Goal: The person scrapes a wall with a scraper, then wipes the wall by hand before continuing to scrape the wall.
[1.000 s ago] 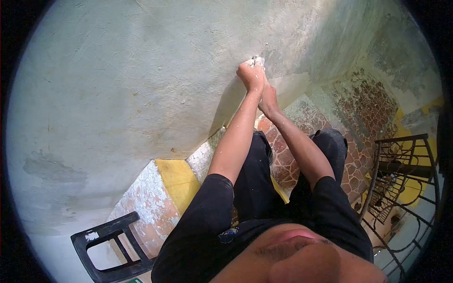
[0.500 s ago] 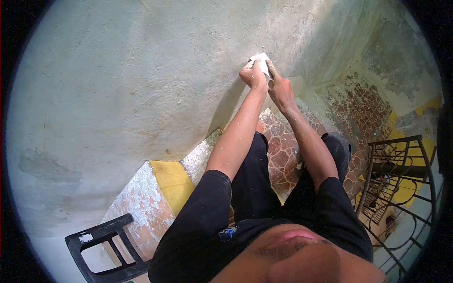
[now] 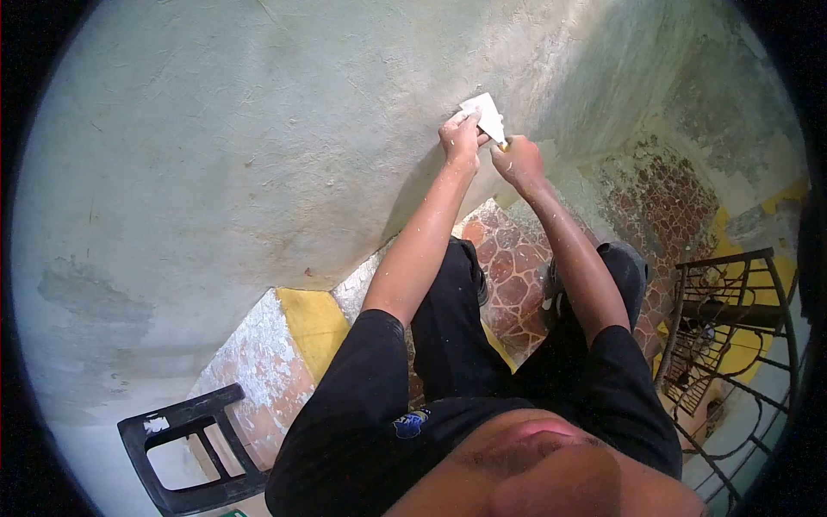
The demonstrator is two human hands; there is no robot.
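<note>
My right hand (image 3: 519,162) is closed around the handle end of a putty knife (image 3: 487,115), its wedge-shaped blade coated white. A bit of yellow shows at the grip. Beside the blade's left edge, my left hand (image 3: 461,138) is closed, with its fingertips against or just behind the white piece. A dark edge peeks out there, but what the left fingers hold is mostly hidden. Both hands are close to the pale, rough wall (image 3: 284,129). White specks dot both forearms.
A black plastic chair or stool (image 3: 194,448) stands at lower left. Steps with a yellow edge (image 3: 312,332) run along the wall's foot. Below my hands is a stone-patterned floor (image 3: 517,267). A dark metal railing (image 3: 724,345) borders the right side.
My right hand has drawn back down and to the right along the putty knife, its index finger off the blade. More of the white blade now shows. The left hand stays nearly in place.
</note>
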